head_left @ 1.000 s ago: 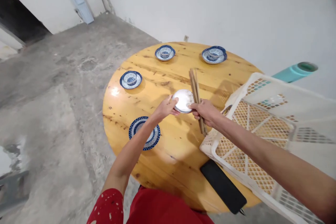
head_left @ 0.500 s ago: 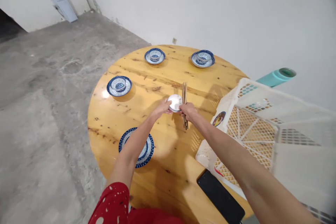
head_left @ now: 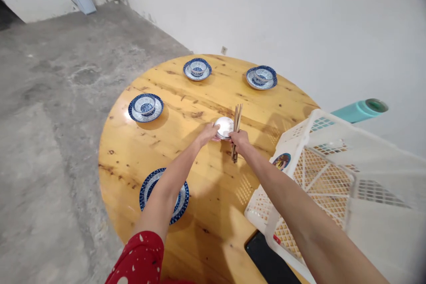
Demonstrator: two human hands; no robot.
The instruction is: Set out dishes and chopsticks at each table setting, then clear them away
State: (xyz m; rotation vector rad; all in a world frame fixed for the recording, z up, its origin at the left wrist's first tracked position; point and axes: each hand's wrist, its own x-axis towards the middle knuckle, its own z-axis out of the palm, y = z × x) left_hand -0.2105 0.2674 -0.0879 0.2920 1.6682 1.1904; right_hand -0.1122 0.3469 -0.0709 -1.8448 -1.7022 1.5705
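A small white bowl (head_left: 224, 127) sits upside down near the middle of the round wooden table (head_left: 199, 159). My left hand (head_left: 207, 134) grips its left edge. My right hand (head_left: 240, 140) touches the bowl's right side and also holds a bundle of wooden chopsticks (head_left: 236, 131), which stick up past my fingers. A blue-and-white plate (head_left: 163, 188) lies under my left forearm near the table's front edge.
Three blue-and-white plates with small bowls stand at the left (head_left: 145, 107), far middle (head_left: 197, 69) and far right (head_left: 262, 77). A white plastic crate (head_left: 333, 186) fills the right side. A black phone (head_left: 269, 264) lies by the front edge. A teal cylinder (head_left: 359, 111) sits behind the crate.
Both hands have reached farther out over the table with the white bowl and chopsticks. The view has shifted, so the table and crate sit lower and more to the left.
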